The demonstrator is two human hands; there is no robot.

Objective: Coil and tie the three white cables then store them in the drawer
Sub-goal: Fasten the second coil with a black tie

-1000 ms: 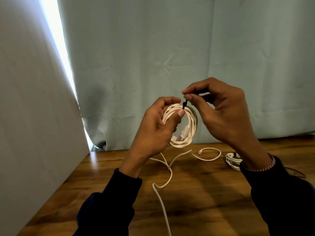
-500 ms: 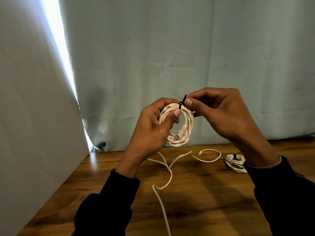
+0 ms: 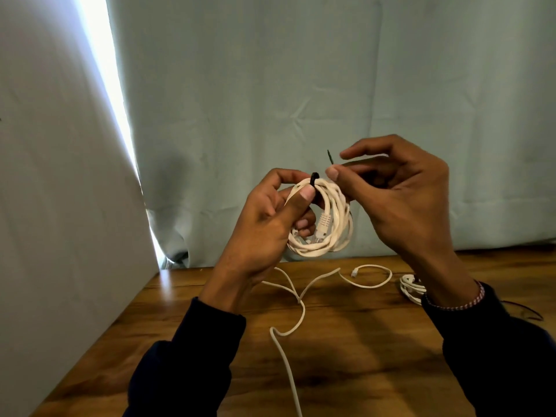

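My left hand [image 3: 264, 233] grips a coiled white cable [image 3: 334, 233] in the air above the wooden table [image 3: 376, 356]. Its thumb presses on a black tie [image 3: 314, 179] looped over the top of the coil. My right hand [image 3: 400, 203] is just right of the coil, and its thumb and forefinger pinch the tie's thin free end [image 3: 329, 156], which sticks upward. A second white cable [image 3: 301, 311] lies loose and uncoiled on the table below. A third, small tied white coil [image 3: 409, 286] lies at the right, partly hidden by my right wrist.
A pale curtain [image 3: 301, 85] hangs right behind the table's far edge. A white panel [image 3: 60, 236] borders the table on the left. Thin dark strands [image 3: 530, 312] lie on the table near my right sleeve. No drawer is in view.
My right hand has moved up and to the right from the top of the coil, drawing the tie's free end out. My left thumb now presses on the tie's loop.
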